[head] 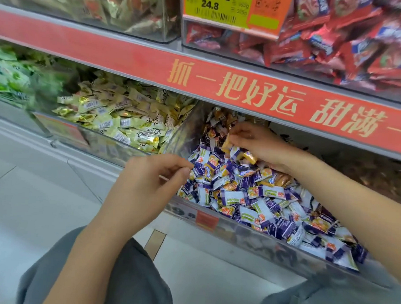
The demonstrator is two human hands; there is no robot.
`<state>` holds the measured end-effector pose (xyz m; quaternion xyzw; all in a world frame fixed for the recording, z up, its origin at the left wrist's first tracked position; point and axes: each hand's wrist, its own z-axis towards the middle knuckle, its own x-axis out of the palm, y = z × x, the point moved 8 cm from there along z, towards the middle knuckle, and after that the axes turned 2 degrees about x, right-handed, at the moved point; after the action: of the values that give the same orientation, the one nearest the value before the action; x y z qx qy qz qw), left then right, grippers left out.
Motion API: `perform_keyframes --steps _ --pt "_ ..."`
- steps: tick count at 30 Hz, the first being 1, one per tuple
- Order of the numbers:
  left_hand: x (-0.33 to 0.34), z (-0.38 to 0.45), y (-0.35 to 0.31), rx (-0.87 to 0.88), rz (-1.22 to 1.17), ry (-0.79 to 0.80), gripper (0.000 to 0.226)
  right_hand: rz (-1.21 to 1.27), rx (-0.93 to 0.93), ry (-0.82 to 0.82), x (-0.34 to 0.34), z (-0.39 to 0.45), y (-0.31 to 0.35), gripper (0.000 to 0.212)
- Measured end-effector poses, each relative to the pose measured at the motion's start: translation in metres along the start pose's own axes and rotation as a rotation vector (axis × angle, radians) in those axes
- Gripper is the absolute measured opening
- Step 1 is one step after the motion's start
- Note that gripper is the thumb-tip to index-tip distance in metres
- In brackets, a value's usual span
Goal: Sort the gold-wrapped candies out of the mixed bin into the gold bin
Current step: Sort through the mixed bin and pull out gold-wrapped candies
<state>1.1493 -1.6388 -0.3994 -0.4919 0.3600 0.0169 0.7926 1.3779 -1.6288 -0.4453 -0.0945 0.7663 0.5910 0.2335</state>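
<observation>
Right hand deep in mixed bin, fingers pinching gold candy, second gold candy tucked under palm to save trips. Left hand at bin's near rim, fingers loosely curled, held nothing I could see. Gold bin just beside, to left.

Mixed bin right end cropped
</observation>
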Motion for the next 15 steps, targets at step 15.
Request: perform_keyframes --steps 15 --pt "0.113 0.072 0.013 0.033 0.627 0.615 0.029 1.213 0.506 0.005 -0.001 -0.056 -0.024 0.007"
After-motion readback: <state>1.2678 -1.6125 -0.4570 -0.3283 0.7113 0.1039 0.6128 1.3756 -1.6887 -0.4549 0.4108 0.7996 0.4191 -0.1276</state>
